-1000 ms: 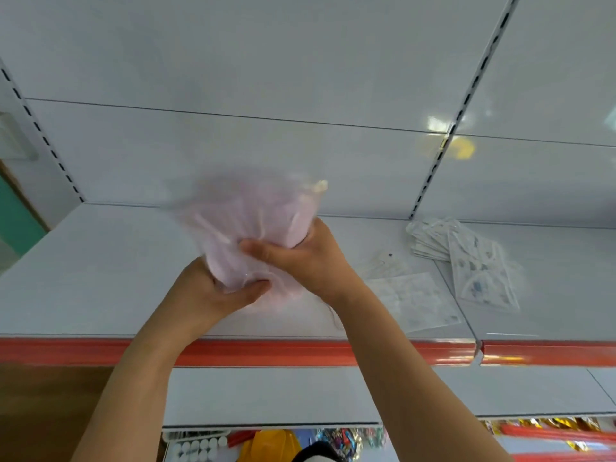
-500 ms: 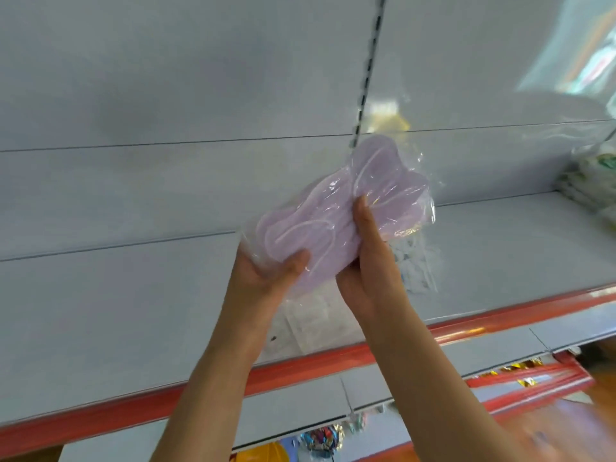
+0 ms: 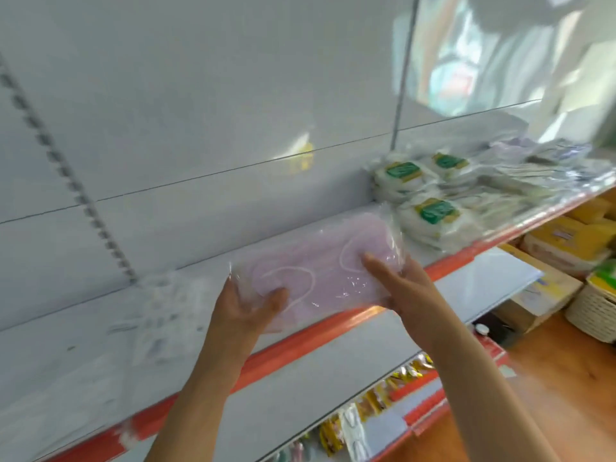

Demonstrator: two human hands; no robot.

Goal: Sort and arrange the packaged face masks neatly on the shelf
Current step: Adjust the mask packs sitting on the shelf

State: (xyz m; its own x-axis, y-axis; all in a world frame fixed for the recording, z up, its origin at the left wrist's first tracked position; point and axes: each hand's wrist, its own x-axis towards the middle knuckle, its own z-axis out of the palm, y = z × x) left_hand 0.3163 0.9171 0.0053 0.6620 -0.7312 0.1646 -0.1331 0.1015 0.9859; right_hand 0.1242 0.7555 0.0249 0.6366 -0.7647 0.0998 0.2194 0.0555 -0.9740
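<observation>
I see a pale lilac mask pack point(image 3: 320, 265) with white ear loops in clear wrap. Shelf point(image 3: 66, 378) white, its front edge orange-red. At its right end, white packs with green-and-yellow labels point(image 3: 436, 211). Lower right: yellow boxes point(image 3: 573, 241), white woven basket point(image 3: 593, 311).

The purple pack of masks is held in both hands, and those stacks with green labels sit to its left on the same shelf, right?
Not quite. The head view shows both the left hand and the right hand holding the purple pack of masks, but the stacks with green labels sit to its right on the shelf, not its left.
</observation>
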